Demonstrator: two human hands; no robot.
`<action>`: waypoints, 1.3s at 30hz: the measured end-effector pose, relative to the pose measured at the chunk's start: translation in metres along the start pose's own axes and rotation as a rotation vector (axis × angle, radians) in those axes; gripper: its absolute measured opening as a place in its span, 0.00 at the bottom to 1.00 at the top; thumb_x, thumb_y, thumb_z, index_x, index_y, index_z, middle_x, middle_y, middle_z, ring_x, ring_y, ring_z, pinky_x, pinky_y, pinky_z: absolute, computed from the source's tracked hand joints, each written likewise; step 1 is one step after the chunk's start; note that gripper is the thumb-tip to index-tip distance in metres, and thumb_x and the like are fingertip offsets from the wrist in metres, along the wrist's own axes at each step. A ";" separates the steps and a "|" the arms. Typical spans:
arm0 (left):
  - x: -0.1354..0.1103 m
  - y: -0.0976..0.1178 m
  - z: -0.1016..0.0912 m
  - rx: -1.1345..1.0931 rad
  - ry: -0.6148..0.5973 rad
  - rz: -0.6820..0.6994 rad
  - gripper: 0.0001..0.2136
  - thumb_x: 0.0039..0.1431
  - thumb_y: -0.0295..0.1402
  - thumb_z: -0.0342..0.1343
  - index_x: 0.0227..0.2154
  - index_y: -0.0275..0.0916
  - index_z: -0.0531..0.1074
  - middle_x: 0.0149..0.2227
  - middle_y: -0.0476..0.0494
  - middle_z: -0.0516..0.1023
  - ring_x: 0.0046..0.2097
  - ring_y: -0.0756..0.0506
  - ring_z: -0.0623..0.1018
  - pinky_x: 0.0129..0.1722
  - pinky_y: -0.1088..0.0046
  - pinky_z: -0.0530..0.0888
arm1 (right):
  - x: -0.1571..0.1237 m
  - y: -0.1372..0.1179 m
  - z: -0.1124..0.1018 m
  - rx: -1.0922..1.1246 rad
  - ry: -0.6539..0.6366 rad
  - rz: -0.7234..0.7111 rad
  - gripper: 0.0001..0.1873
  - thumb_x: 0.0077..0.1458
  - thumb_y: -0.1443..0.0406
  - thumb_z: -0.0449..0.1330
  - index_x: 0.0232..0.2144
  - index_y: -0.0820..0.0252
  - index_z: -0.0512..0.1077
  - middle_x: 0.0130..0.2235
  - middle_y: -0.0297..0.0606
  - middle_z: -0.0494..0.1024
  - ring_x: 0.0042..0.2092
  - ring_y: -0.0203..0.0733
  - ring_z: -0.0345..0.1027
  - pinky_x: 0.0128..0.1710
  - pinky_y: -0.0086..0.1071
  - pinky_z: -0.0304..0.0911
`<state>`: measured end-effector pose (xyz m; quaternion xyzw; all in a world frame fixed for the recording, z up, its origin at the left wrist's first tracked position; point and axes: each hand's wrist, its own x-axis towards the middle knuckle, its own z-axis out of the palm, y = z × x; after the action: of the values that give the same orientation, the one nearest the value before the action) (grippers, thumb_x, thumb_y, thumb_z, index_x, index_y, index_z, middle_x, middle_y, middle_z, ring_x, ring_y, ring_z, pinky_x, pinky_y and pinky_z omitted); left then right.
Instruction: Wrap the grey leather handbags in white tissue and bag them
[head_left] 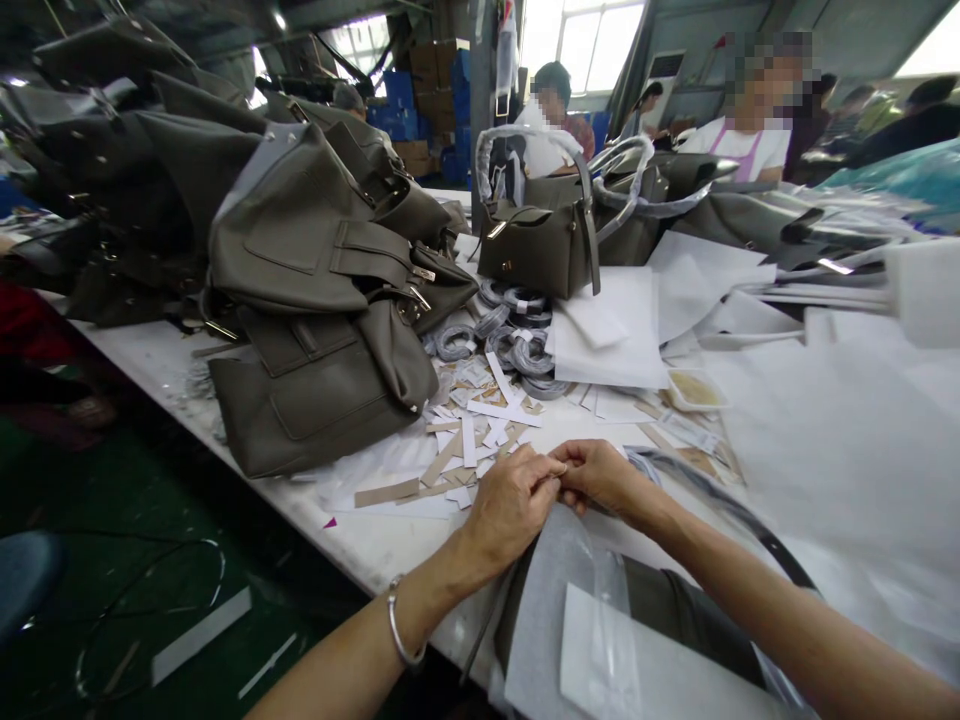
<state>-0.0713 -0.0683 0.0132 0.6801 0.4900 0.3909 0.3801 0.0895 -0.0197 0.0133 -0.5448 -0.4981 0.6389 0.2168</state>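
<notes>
My left hand (517, 495) and my right hand (596, 475) meet at the table's front, fingertips pinched together. What they grip between them is too small or hidden to make out. Just below lies a dark olive handbag (667, 600), partly covered by white sheets (637, 660) and clear plastic film. Its dark strap (742, 510) arches behind my right forearm. Beyond my hands, paper and tan strips (457, 440) are scattered about, with several coiled straps (529, 350) in plastic wrap behind them.
A heap of dark olive bags (300, 240) fills the table's left side. Another handbag (536, 240) with a wrapped handle stands at the back. White sheets (825, 420) cover the right side, near a small tray (697, 390). Several people work beyond the table.
</notes>
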 end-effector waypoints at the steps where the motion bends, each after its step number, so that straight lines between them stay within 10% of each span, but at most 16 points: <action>1: -0.004 0.003 0.000 0.068 -0.008 0.052 0.11 0.60 0.26 0.53 0.39 0.43 0.79 0.38 0.46 0.76 0.43 0.45 0.75 0.49 0.67 0.70 | -0.001 0.001 -0.002 0.023 0.006 -0.004 0.14 0.40 0.60 0.70 0.25 0.62 0.71 0.17 0.29 0.72 0.18 0.31 0.65 0.16 0.22 0.61; 10: 0.009 -0.011 -0.009 -0.169 -0.041 -0.325 0.19 0.56 0.36 0.57 0.51 0.37 0.68 0.48 0.38 0.76 0.30 0.49 0.79 0.22 0.76 0.74 | -0.012 0.006 -0.009 0.176 0.013 -0.037 0.20 0.40 0.56 0.72 0.29 0.60 0.69 0.26 0.36 0.78 0.27 0.36 0.74 0.31 0.30 0.72; 15: 0.022 -0.010 -0.015 -0.100 -0.144 -0.298 0.10 0.54 0.38 0.54 0.27 0.36 0.71 0.25 0.50 0.73 0.27 0.49 0.74 0.24 0.78 0.68 | -0.017 -0.011 -0.013 -0.025 -0.012 -0.075 0.21 0.42 0.51 0.70 0.32 0.61 0.74 0.29 0.38 0.79 0.28 0.34 0.69 0.24 0.25 0.63; 21: 0.020 -0.006 -0.035 0.075 -0.011 -0.236 0.07 0.50 0.34 0.50 0.20 0.38 0.63 0.22 0.54 0.62 0.28 0.51 0.64 0.27 0.76 0.59 | -0.009 -0.011 -0.008 -0.392 0.104 -0.042 0.09 0.50 0.59 0.65 0.32 0.58 0.77 0.20 0.28 0.72 0.19 0.29 0.58 0.18 0.24 0.51; 30: -0.021 -0.024 -0.073 0.248 -0.047 -0.268 0.09 0.52 0.36 0.47 0.21 0.39 0.65 0.23 0.51 0.65 0.29 0.48 0.67 0.29 0.74 0.62 | -0.012 -0.013 -0.015 -0.295 0.140 -0.031 0.10 0.49 0.69 0.62 0.37 0.60 0.77 0.21 0.29 0.73 0.19 0.30 0.62 0.18 0.23 0.59; 35: -0.034 -0.015 -0.081 0.488 -0.139 -0.137 0.09 0.55 0.37 0.53 0.37 0.42 0.72 0.41 0.45 0.75 0.40 0.44 0.75 0.41 0.68 0.71 | -0.093 -0.031 -0.055 0.034 0.212 -0.177 0.15 0.52 0.59 0.65 0.40 0.62 0.75 0.34 0.38 0.78 0.28 0.33 0.70 0.23 0.23 0.66; 39: -0.012 -0.002 -0.079 0.507 -0.006 0.007 0.13 0.58 0.40 0.52 0.45 0.43 0.71 0.52 0.43 0.73 0.54 0.41 0.72 0.53 0.64 0.69 | -0.206 0.025 -0.067 0.213 -0.193 0.163 0.17 0.53 0.53 0.66 0.36 0.60 0.77 0.33 0.43 0.80 0.22 0.34 0.70 0.17 0.23 0.60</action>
<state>-0.1454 -0.0685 0.0416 0.7566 0.5691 0.2545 0.1975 0.2213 -0.1723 0.0968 -0.4933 -0.4004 0.7529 0.1720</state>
